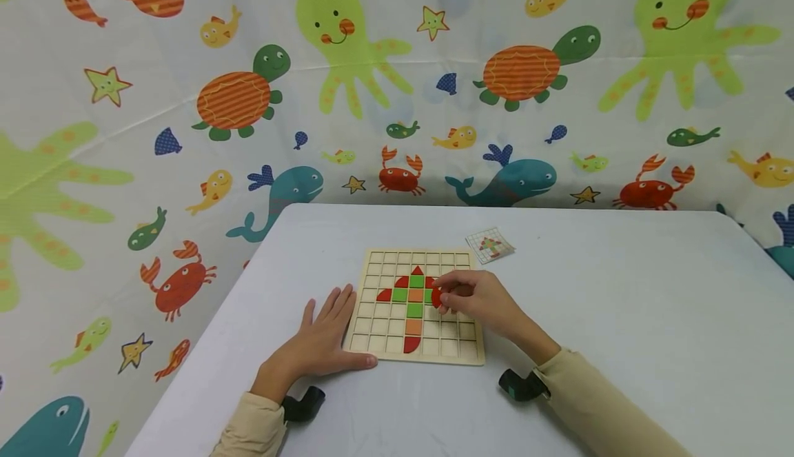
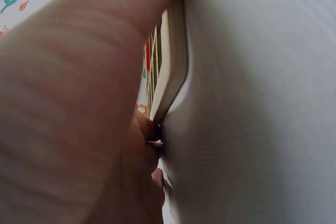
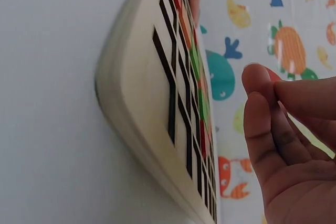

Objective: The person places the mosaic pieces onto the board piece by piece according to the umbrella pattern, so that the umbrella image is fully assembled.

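A square wooden grid board (image 1: 428, 359) lies on the table, with red, green and orange tiles forming an upright figure in its cells. My right hand (image 1: 484, 302) is over the board's right half. Between thumb and fingertips it pinches a red tile (image 1: 436, 298), whose edge shows as a red sliver in the right wrist view; most of it is hidden by the fingers. My left hand (image 1: 319, 343) lies flat at the board's left side, fingers straight and spread, the thumb reaching along the front left corner. Seen from the left wrist, the thumb and fingers frame the board's edge (image 2: 176, 61).
Just behind the board's back right corner lies a small picture card (image 1: 491, 245) showing a similar coloured figure on a grid. The white table (image 1: 620, 305) meets a curtain (image 1: 372, 140) printed with sea animals at its back and left.
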`<state>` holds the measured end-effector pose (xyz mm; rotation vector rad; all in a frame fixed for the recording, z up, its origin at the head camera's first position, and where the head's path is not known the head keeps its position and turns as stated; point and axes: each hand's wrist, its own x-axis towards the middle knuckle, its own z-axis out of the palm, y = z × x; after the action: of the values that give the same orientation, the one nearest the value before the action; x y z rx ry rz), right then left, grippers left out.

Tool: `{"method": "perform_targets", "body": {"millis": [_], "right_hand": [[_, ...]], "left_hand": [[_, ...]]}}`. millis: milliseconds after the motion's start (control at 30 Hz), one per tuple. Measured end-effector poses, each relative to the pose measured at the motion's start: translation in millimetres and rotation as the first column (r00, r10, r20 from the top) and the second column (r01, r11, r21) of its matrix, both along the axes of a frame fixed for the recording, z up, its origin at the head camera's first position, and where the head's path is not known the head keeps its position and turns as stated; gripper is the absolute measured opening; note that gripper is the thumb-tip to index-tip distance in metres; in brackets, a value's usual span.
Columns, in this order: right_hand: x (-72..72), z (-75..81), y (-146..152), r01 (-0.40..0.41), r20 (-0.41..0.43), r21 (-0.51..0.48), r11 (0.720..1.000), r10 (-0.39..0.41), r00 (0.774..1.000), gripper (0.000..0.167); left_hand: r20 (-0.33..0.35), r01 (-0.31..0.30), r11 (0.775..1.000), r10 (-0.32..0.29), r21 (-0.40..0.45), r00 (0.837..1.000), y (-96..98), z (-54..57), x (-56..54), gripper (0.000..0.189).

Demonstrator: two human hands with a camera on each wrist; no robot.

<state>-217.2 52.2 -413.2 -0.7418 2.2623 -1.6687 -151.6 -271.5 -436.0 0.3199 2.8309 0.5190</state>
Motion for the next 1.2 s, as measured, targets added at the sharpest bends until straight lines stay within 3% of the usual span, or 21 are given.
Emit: {"method": "perform_targets", "body": {"millis": [200,433,633,833,1200], "right_hand": [[11.0,-3.3,-21.7,-0.041,-0.037,0.021,0.999,0.042,0.998,0.018],[22.0,-8.9,-43.1,-0.074,-0.144,0.107,0.991,0.09,0.986,0.007],[28.6,-9.4,-56.0,-0.074,-0.181,0.17,0.983,0.105,0.978,0.009],[29.2,-13.5,-66.1,-0.142,-0.27,0.239,0.961,0.206,0.94,0.008],[30.5,-16.2,-70.1,-0.139,-0.37,0.367,0.92,0.281,0.885,0.009]], "left_hand": [[0.016,-0.003,1.0,0.003,0.003,1.0,0.8,0.0,-0.7,0.133],[0.023,0.006,1.0,-0.006,-0.01,1.0,-0.8,0.2,-2.8,0.133],[0.019,0.015,1.0,-0.015,-0.012,1.0,-3.2,-1.0,-4.0,0.132],[0.021,0.01,1.0,-0.01,0.001,1.0,-4.3,0.8,-2.4,0.132],[0.023,0.015,1.0,-0.015,0.009,1.0,-5.0,2.4,-3.0,0.131]]}}
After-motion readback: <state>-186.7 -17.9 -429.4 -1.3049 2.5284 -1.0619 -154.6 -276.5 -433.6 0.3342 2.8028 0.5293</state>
